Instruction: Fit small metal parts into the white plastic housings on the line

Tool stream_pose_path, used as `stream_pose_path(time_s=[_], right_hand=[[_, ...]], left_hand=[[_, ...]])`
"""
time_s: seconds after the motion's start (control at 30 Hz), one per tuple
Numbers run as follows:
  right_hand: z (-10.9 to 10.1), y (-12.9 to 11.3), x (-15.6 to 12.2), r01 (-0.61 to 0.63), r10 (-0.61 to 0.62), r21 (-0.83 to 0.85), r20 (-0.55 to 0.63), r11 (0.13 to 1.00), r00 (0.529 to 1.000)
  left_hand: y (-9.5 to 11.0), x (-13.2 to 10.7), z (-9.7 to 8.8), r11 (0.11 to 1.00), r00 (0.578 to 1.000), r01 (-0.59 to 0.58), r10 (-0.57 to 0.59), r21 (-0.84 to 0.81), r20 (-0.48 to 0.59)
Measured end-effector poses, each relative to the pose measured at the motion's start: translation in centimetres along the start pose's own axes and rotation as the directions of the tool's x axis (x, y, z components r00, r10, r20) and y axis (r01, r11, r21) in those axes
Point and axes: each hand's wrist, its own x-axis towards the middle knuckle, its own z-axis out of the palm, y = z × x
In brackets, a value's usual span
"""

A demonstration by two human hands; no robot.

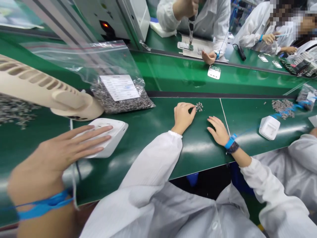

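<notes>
My left hand (183, 115) is at the edge of a small pile of grey metal pieces (199, 106) on the green work surface (195, 142). Its thumb and index finger are pinched together; whatever lies between them is too small or hidden to see. To the right, my right hand (219, 131) is held low at the green surface, fingers stretched and apart, with nothing in it. It wears a blue wrist strap (230, 141) and a dark bracelet. Both my sleeves are white.
At left, a co-worker's hand (56, 152) lies on a white box (112, 142). Behind stand a zip bag of metal pieces (123, 102) and a beige device (61, 96). Rightward are another white box (269, 128) and pile (282, 108). Opposite, a person uses a screwdriver (191, 28).
</notes>
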Motion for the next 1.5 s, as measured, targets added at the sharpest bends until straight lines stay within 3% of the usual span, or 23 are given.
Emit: stream_pose_path(time_s=[0.13, 0.3, 0.37, 0.47, 0.53, 0.6, 0.63, 0.67, 0.7, 0.73, 0.8, 0.83, 0.93, 1.03, 1.13, 1.23, 1.3, 1.33, 1.37, 1.4, 1.43, 1.47, 1.5], right_hand=[[1.3, 0.7, 4.3, 0.049, -0.016, -0.258, 0.128, 0.965, 0.992], [1.7, -0.2, 4.8, 0.075, -0.020, -0.326, 0.169, 0.942, 0.985], [1.3, -1.0, 3.2, 0.115, -0.051, -0.317, 0.203, 0.942, 0.978], [0.9, -3.4, -1.6, 0.241, -0.169, -0.210, 0.311, 0.948, 0.935], [1.0, -5.6, -5.8, 0.335, -0.298, -0.026, 0.395, 0.942, 0.869], [1.1, -7.4, -9.8, 0.380, -0.467, 0.274, 0.454, 0.883, 0.759], [1.0, -7.9, -11.4, 0.350, -0.534, 0.425, 0.471, 0.835, 0.702], [0.7, -7.9, -12.5, 0.297, -0.559, 0.520, 0.470, 0.801, 0.683], [0.2, -7.5, -13.0, 0.243, -0.535, 0.552, 0.463, 0.798, 0.707], [-0.4, -6.5, -12.9, 0.197, -0.460, 0.520, 0.444, 0.831, 0.769], [-2.2, -3.1, -11.2, 0.102, -0.191, 0.288, 0.302, 0.952, 0.934], [-3.1, -1.0, -9.8, 0.008, -0.040, 0.158, 0.203, 0.987, 0.978], [-5.1, 5.4, -4.8, -0.218, 0.218, -0.156, -0.020, 0.963, 0.976], [-4.8, 8.2, -0.4, -0.304, 0.310, -0.331, -0.037, 0.893, 0.950], [-2.5, 5.3, 1.1, -0.126, 0.172, -0.375, 0.092, 0.918, 0.981], [-0.1, -1.6, -2.0, 0.159, -0.108, -0.200, 0.241, 0.967, 0.964], [0.8, -6.0, -5.9, 0.258, -0.265, 0.064, 0.321, 0.964, 0.909], [0.9, -7.6, -8.0, 0.311, -0.390, 0.256, 0.372, 0.915, 0.843], [0.6, -8.5, -9.7, 0.328, -0.529, 0.459, 0.429, 0.826, 0.732], [0.1, -8.7, -10.9, 0.269, -0.553, 0.565, 0.421, 0.780, 0.719], [-0.8, -8.1, -11.6, 0.232, -0.505, 0.586, 0.358, 0.776, 0.786], [-1.9, -6.8, -11.7, 0.217, -0.384, 0.527, 0.231, 0.822, 0.894], [-3.2, -4.9, -11.2, 0.149, -0.180, 0.373, 0.049, 0.916, 0.982]], left_hand=[[0.2, 0.0, -0.1, 1.000, 1.000, 0.005, -0.005, 0.005, -0.011], [0.0, 0.0, -0.1, 1.000, 1.000, 0.001, -0.001, -0.010, -0.003], [0.0, 0.0, 0.0, 1.000, 1.000, -0.002, 0.001, -0.022, -0.002], [-0.1, 0.0, 0.0, 0.999, 1.000, 0.010, -0.009, -0.036, 0.004], [-0.1, 0.0, 0.1, 0.999, 1.000, 0.020, -0.019, -0.046, 0.009], [-0.1, 0.1, 0.2, 0.998, 1.000, 0.028, -0.027, -0.058, 0.013], [-0.1, 0.1, 0.2, 0.997, 0.999, 0.032, -0.031, -0.065, 0.014], [-0.1, 0.1, 0.2, 0.997, 0.999, 0.036, -0.035, -0.071, 0.016], [-0.2, 0.1, 0.2, 0.996, 0.999, 0.040, -0.039, -0.074, 0.016], [-0.2, 0.1, 0.2, 0.996, 0.999, 0.045, -0.044, -0.074, 0.016], [-0.3, 0.1, 0.2, 0.996, 0.999, 0.052, -0.051, -0.069, 0.016], [-0.3, 0.1, 0.2, 0.996, 0.998, 0.056, -0.055, -0.065, 0.016], [-0.3, 0.1, 0.2, 0.996, 0.998, 0.066, -0.065, -0.055, 0.018], [-0.5, 0.1, 0.1, 0.997, 0.998, 0.062, -0.062, -0.042, 0.013], [-0.7, 0.0, 0.0, 0.998, 0.998, 0.057, -0.057, -0.030, 0.009], [-0.8, 0.0, -0.2, 0.997, 0.998, 0.066, -0.066, -0.037, 0.000], [-0.9, -0.1, -0.3, 0.997, 0.998, 0.069, -0.069, -0.043, -0.001], [-0.8, -0.1, -0.3, 0.997, 0.998, 0.070, -0.070, -0.044, 0.001], [-0.8, -0.1, -0.3, 0.996, 0.997, 0.072, -0.072, -0.043, 0.005], [-0.8, -0.1, -0.3, 0.996, 0.997, 0.075, -0.074, -0.043, 0.010], [-0.8, -0.1, -0.3, 0.996, 0.997, 0.078, -0.077, -0.044, 0.015], [-0.8, -0.1, -0.3, 0.996, 0.996, 0.082, -0.082, -0.044, 0.019], [-0.8, 0.0, -0.3, 0.995, 0.996, 0.088, -0.087, -0.045, 0.022]])
